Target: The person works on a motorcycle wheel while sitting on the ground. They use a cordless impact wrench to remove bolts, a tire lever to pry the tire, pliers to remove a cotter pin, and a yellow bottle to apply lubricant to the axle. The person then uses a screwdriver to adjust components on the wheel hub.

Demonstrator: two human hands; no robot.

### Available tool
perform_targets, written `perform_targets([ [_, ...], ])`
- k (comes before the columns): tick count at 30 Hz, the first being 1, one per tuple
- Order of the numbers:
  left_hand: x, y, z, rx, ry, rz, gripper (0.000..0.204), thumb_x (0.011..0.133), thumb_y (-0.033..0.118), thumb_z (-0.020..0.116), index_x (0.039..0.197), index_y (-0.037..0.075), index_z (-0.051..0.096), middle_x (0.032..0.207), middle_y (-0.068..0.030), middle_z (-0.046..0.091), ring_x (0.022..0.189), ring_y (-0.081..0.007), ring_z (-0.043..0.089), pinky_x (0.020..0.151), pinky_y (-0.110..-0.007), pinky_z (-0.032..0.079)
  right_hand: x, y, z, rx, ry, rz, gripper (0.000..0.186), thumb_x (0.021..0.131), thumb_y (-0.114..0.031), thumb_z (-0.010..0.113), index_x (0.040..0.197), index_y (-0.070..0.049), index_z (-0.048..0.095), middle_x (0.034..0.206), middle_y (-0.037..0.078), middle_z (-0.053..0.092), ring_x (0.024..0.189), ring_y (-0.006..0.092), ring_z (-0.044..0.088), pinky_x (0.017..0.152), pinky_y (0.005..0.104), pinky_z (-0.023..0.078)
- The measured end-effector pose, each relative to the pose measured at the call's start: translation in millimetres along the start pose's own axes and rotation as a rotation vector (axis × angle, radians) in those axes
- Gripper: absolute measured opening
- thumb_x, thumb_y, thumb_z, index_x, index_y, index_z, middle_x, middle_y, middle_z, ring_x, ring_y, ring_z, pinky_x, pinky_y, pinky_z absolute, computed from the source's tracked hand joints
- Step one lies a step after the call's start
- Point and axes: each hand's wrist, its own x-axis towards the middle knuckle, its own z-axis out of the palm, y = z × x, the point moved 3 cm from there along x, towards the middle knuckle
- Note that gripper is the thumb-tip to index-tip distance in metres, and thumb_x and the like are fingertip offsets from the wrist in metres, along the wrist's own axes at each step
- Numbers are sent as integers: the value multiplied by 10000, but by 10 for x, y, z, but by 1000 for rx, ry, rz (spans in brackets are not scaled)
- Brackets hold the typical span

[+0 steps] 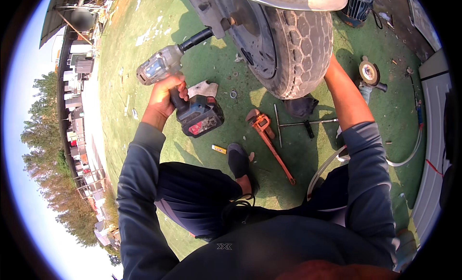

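My left hand [166, 95] is wrapped round the grip of a cordless impact wrench [161, 66] with a black battery [199, 115] at its base. A long black socket [196, 39] runs from the tool's nose to the axle area of a wheel, where its tip meets the metal bracket [219, 22]. The wheel's tyre [303, 54] is worn and dusty, with a pale mudguard [308, 0] over it. My right forearm [350, 95] reaches along the tyre's right side. Behind the tread, my right hand and its fingers are hidden.
On the green ground lie an orange pipe wrench [272, 145], a T-shaped metal wrench [298, 123], a yellow tube [219, 149] and a metal ring [233, 94]. An angle grinder [369, 74] lies to the right, near hoses [404, 160]. An electric motor [357, 9] stands at the far right.
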Motion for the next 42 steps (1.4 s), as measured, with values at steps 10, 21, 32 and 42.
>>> perform_targets([
  [10, 17, -3, -14, 26, -25, 12, 154, 872, 166, 687, 909, 92, 557, 683, -45, 549, 577, -196, 554, 606, -400, 495, 121, 195, -39, -119, 112, 58, 234, 956, -162, 662, 1085, 27, 714, 967, 29, 724, 828, 90, 625, 723, 300, 525],
  [21, -11, 28, -36, 46, -7, 17, 286, 902, 207, 722, 1108, 57, 592, 695, -47, 555, 594, -189, 563, 615, -392, 493, 184, 295, -88, -51, 126, 87, 247, 956, -184, 658, 1068, 28, 721, 948, 43, 731, 823, 94, 626, 728, 310, 526],
  [32, -78, -62, -313, -34, -39, 36, 410, 863, 186, 723, 1209, 32, 565, 721, -52, 542, 636, -209, 568, 644, -393, 500, 396, 432, -432, -547, 108, -108, 301, 930, -194, 639, 1132, 22, 693, 945, 135, 762, 826, 176, 686, 756, 367, 538],
  [42, -137, -1019, -699, 346, 151, -117, 268, 813, 40, 711, 1074, 23, 656, 808, -56, 627, 639, -168, 594, 584, -340, 478, -1102, 953, -670, -1390, 94, 247, 323, 914, -188, 622, 1197, -41, 672, 1065, 254, 724, 1023, 451, 684, 880, 506, 549],
])
